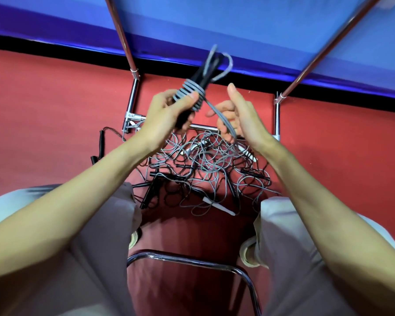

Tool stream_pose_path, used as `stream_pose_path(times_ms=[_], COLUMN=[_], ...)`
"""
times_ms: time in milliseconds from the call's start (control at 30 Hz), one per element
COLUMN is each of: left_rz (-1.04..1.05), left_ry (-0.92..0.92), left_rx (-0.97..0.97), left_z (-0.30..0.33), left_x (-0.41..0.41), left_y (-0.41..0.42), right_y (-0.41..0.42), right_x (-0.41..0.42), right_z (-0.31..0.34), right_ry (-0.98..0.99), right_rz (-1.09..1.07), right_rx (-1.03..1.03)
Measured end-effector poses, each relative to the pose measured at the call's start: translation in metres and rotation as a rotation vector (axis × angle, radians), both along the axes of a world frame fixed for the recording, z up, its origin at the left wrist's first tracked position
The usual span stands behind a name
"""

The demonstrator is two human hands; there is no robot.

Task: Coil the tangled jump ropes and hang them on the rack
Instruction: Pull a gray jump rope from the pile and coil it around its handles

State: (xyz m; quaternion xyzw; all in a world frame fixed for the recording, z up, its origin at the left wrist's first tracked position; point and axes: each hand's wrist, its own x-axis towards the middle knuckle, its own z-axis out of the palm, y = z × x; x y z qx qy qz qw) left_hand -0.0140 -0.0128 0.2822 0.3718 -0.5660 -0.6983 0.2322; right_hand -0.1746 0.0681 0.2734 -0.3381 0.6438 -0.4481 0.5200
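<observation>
Looking down from the head camera, I see 2 bare forearms reaching forward over a red floor. My left hand (169, 110) grips a bundled jump rope (198, 87): black handles held together, with grey cord wound around them in a tight stack of turns, and a couple of grey loops sticking out past the far end. A free length of that grey cord (221, 119) runs down from the bundle across my right hand (235, 117), whose fingers are loosely curled around it with the thumb raised. Below both hands, on the floor between my knees, lies the tangled pile (205, 165) of thin grey and black cords, with several black handles and a few white ones poking out. A chrome rack frame (132, 96) stands behind the pile; its uprights are cut off at the top edge. My hands hide part of its lower crossbar. The bundle is motion-blurred, so I cannot count its turns exactly.
</observation>
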Motion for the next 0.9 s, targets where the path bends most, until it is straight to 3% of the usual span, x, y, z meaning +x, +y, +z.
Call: stream_pose_path(times_ms=[67, 200, 400, 567, 700, 900], left_rz=[0.085, 0.123, -0.066, -0.124, -0.121, -0.089], left_ry=[-0.006, -0.158, -0.556, -0.597, -0.574, -0.520], left_rx=[-0.032, -0.159, -0.783, -1.222, -1.380, -1.437], left_z=[0.004, -0.006, -0.026, -0.033, -0.039, -0.048], left_x=[0.000, -0.002, 0.006, 0.004, 0.005, 0.001], left_y=[-0.008, -0.009, -0.010, 0.002, 0.000, 0.013], right_y=[-0.002, -0.002, 0.002, 0.005, 0.006, 0.010], right_x=[0.000, 0.011, 0.009, 0.017, 0.023, 0.022], right_z=[-0.001, -0.011, -0.016, -0.011, 0.003, 0.003], right_ry=[0.053, 0.343, 0.392, 0.262, -0.001, -0.130], right_rz=[-0.044, -0.019, -0.018, -0.089, -0.204, -0.265], right_rx=[-0.066, -0.205, -0.165, -0.023, 0.120, 0.275])
